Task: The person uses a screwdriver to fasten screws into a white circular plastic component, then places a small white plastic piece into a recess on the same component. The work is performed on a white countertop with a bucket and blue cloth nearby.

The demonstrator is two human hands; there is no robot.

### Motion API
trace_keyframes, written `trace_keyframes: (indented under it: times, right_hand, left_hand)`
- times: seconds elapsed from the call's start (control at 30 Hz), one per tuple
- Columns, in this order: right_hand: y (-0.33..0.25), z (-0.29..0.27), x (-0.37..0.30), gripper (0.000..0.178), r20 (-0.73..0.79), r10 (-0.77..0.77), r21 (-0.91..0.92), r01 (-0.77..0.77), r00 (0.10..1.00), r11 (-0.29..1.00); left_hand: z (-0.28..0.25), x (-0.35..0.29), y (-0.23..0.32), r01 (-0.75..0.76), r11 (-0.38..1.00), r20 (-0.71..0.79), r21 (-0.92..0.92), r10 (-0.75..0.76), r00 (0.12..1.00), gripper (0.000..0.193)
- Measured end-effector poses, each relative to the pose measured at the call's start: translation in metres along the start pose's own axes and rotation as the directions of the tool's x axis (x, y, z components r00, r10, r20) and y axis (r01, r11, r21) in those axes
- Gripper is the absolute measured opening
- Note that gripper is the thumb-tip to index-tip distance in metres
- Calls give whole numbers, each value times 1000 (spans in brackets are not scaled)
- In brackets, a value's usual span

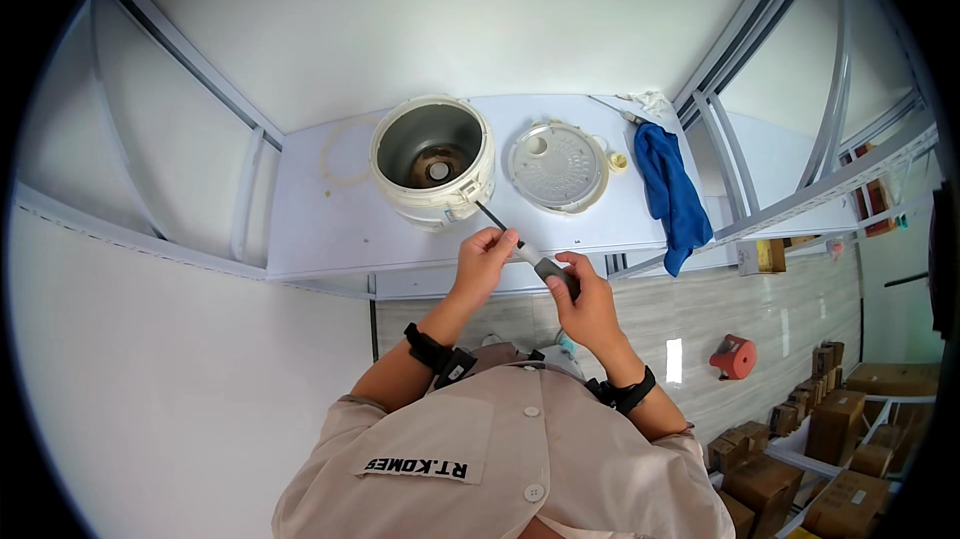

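A screwdriver (528,253) with a dark shaft and grey handle slants between my hands. Around its handle my right hand (588,307) is closed, while the fingertips of my left hand (482,261) pinch it where the shaft meets the handle. The tip reaches the front right side of a white rice cooker body (425,209), by the latch or hinge bracket below its rim. Whether the tip sits in a screw is too small to tell. The cooker stands lidless, its grey inside stained brown around a round centre piece. To its right lies a round lid (557,167).
A small yellowish cap (617,162) lies beside the lid. A blue cloth (672,194) hangs over the right front edge of the white table (330,229), with another thin-shafted tool (628,116) behind it. Metal frame bars flank the table. A red stool (735,357) and cardboard boxes (835,424) are at right.
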State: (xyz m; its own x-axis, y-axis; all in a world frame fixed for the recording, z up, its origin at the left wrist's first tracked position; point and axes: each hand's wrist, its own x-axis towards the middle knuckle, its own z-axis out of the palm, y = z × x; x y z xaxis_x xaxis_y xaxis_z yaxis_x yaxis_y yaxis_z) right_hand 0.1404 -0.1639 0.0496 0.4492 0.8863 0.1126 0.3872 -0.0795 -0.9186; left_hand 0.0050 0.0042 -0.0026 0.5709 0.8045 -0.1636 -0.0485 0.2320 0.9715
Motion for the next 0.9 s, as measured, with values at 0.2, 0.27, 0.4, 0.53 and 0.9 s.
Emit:
trace_keyframes:
  times: [0.2, 0.27, 0.4, 0.53, 0.9]
  right_hand:
    - [2, -5, 7, 33, 284, 351, 463, -448, 892, 765]
    - [-2, -6, 8, 33, 343, 383, 434, -507, 857, 745]
    - [16, 11, -2, 34, 72, -96, 85, 90, 993, 992]
    - [6, 9, -3, 34, 168, 204, 334, -250, 964, 909]
    - [15, 15, -4, 35, 91, 86, 214, -104, 992, 971]
  left_hand:
    - [1, 1, 10, 47, 999, -5, 9, -47, 999, 31]
    - [1, -1, 13, 58, 998, -4, 29, -58, 998, 32]
    - [-1, 0, 12, 36, 997, -1, 70, -36, 999, 35]
    - [-6, 1, 10, 61, 996, 9, 71, -62, 998, 37]
    - [-8, -2, 13, 63, 998, 81, -9, -62, 995, 36]
